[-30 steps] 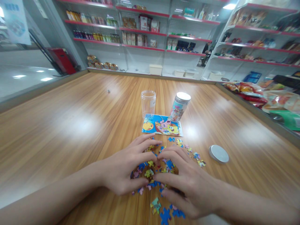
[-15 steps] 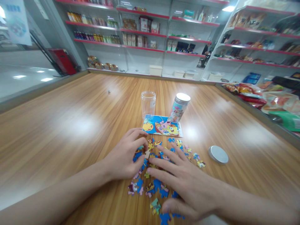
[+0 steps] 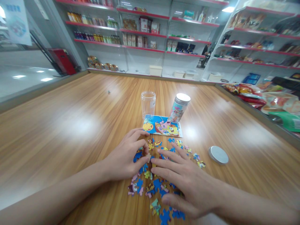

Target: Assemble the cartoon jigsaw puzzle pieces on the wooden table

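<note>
Puzzle piece (image 3: 149, 158) shifted rightward | left hand (image 3: 127, 156) pinching (right hand (image 3: 187, 176) spread)

Lower left: bare left forearm (image 3: 63, 197) is tapering into slim-fingered left hand (image 3: 127, 157). Lower right: bare right forearm (image 3: 243, 199) is tapering into right hand (image 3: 187, 178).

Puzzle pieces (image 3: 157, 185) before the card (image 3: 164, 126), lid (image 3: 218, 154) rightward, jar (image 3: 148, 104) apparently just behind the card

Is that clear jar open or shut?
Open: the clear jar has no lid on its rim, and a silver lid lies apart on the table.
</note>
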Available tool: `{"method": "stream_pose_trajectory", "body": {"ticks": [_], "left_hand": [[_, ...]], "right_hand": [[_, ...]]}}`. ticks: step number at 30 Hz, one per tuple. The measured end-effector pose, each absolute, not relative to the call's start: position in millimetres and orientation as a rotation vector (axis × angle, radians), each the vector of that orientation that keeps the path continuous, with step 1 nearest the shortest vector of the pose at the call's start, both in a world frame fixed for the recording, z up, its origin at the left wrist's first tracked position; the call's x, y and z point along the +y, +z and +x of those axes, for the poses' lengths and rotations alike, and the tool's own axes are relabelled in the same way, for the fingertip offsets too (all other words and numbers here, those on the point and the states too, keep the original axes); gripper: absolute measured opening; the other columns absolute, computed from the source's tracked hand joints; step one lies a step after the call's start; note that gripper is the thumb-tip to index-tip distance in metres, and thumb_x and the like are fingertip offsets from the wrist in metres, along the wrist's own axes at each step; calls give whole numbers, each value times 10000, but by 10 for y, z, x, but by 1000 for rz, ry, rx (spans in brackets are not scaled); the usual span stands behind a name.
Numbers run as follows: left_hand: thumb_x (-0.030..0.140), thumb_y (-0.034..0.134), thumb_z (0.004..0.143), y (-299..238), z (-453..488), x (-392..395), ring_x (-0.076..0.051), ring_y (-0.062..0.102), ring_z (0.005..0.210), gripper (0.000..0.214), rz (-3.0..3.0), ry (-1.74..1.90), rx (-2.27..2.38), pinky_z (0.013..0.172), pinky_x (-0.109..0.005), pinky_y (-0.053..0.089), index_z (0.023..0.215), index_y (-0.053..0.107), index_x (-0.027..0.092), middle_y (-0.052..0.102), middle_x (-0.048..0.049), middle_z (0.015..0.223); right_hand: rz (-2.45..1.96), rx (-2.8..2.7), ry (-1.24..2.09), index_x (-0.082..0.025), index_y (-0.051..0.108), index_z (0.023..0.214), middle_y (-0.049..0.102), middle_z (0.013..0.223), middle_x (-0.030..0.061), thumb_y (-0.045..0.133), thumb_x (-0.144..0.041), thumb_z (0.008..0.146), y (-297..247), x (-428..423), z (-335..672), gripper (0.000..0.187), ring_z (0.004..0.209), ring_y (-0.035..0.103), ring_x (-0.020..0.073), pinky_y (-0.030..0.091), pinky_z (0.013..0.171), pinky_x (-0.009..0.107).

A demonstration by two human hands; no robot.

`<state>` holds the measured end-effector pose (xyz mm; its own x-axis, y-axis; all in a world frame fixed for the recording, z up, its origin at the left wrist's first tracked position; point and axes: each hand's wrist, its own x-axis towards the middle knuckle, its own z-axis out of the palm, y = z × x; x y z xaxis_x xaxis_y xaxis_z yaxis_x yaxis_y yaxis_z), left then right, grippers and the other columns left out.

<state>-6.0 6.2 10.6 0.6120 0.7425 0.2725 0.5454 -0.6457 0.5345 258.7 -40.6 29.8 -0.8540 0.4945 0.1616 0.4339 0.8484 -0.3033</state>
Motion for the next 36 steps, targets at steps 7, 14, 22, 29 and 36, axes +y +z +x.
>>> {"method": "stream_pose_trajectory", "body": {"ticks": [7,14,22,29,36], "left_hand": [[254,638,887,78,-79,86,-314,400,1384,64,2421,648,1051,1142,-526,397,916,634,196,488,-114,1405],[251,641,864,158,-53,4,-311,378,1404,112,2530,639,1000,1167,-497,392,950,606,187,470,-131,1419],[231,643,874,136,-55,17,-316,326,1449,69,2532,635,958,1198,-520,359,921,611,191,475,-130,1413],[265,662,911,101,-79,61,-288,349,1442,76,2454,722,904,1199,-506,356,873,636,204,488,-97,1436],[197,634,898,107,-54,26,-304,350,1437,21,2568,782,913,1195,-521,353,888,652,197,514,-108,1398]], "right_hand": [[-749,-2637,253,-173,591,1316,661,1372,68,548,-370,1008,249,-434,2575,368,1361,500,296,232,1197,515],[-664,-2778,323,-207,539,1375,589,1466,24,512,-420,1028,274,-398,2587,408,1475,348,283,154,1220,483],[-733,-2809,319,-233,497,1430,534,1521,7,467,-471,1043,260,-402,2597,455,1510,288,270,95,1231,478],[-729,-2819,354,-213,525,1401,547,1506,40,447,-458,1052,261,-397,2590,434,1466,374,238,124,1229,446],[-726,-2851,388,-205,540,1385,520,1528,52,441,-489,1054,280,-393,2578,447,1469,373,225,192,1232,431]]}}
